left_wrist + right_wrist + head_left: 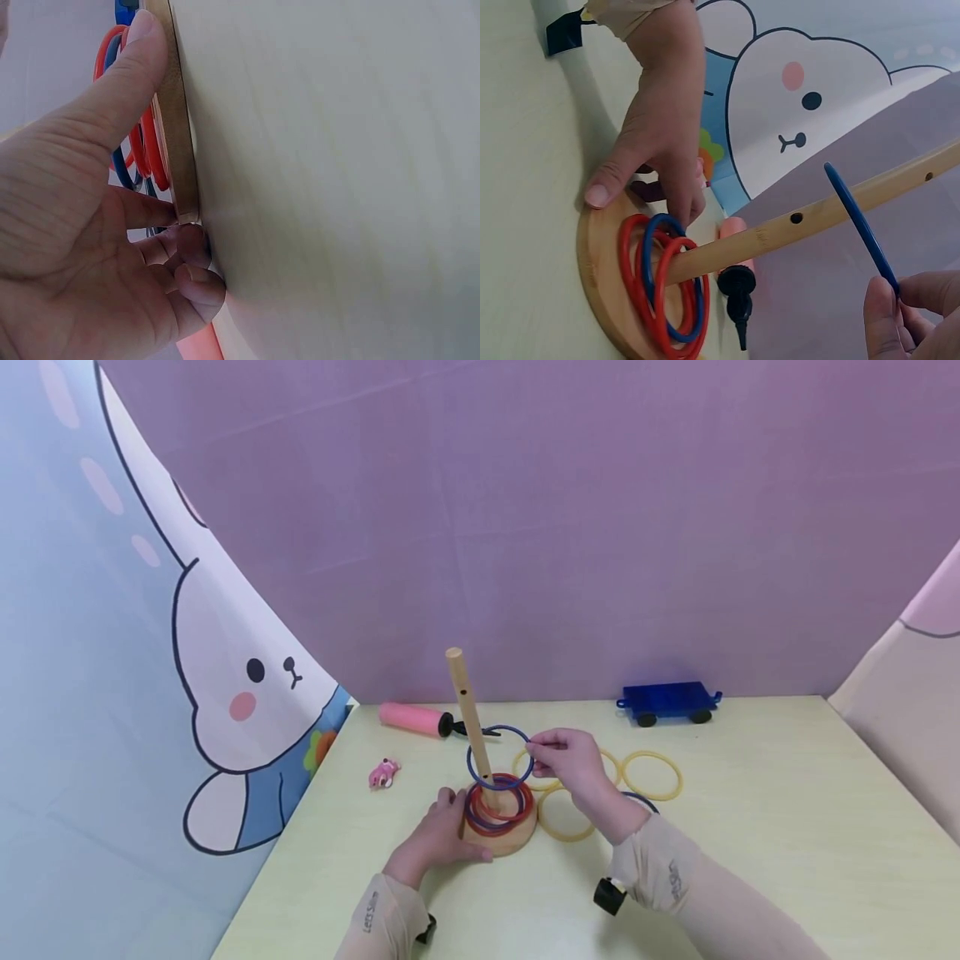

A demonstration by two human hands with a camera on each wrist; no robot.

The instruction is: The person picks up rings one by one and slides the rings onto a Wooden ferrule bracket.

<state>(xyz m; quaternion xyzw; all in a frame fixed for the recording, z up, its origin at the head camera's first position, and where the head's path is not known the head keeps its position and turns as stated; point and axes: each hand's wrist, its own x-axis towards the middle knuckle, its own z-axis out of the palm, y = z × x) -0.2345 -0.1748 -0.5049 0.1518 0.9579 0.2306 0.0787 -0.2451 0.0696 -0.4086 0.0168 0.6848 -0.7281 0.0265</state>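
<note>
A wooden peg (466, 702) stands on a round wooden base (517, 842). Several red rings (660, 304) and blue ones lie stacked about its foot. My left hand (442, 833) grips the base at its left side; the left wrist view shows the thumb on the rim (176, 127) and the fingers curled by the lower edge. Between thumb and fingers, my right hand (567, 764) pinches a thin blue ring (862, 229) by its right side. That ring appears to be round the peg, above the stack, seen edge-on in the right wrist view.
Yellow rings (680, 779) lie right of the base, some partly behind my right hand. Another blue ring (643, 800) is half hidden by the right forearm. Toward the back are a pink pump (411, 718) and a blue toy wagon (667, 700). A small pink toy (383, 773) lies left.
</note>
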